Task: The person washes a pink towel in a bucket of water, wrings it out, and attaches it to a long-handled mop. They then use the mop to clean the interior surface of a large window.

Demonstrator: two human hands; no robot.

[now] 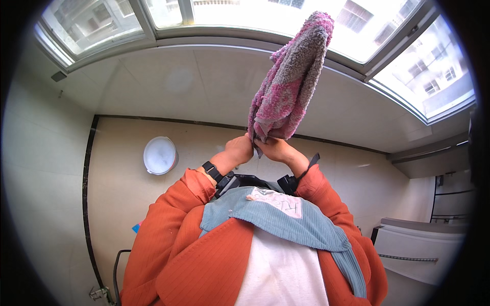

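Observation:
A fluffy pink and grey towel cloth [285, 88] rises in front of me, folded over lengthwise and reaching up past the window sill. Something inside the cloth is hidden, so I cannot tell what holds it up. My left hand [240, 148] grips the bottom of the cloth from the left. Close beside it, my right hand [276, 148] grips the same lower end. A small grey tip of material [258, 153] pokes out below, between the two hands. Both wrists carry black straps with devices.
A white bucket [160, 155] with whitish contents stands on the tiled floor [122, 183] to the left. Windows in metal frames [249, 35] run above the pale wall [160, 84]. White furniture or an appliance [417, 244] stands at right. A small blue item [136, 228] lies near my left arm.

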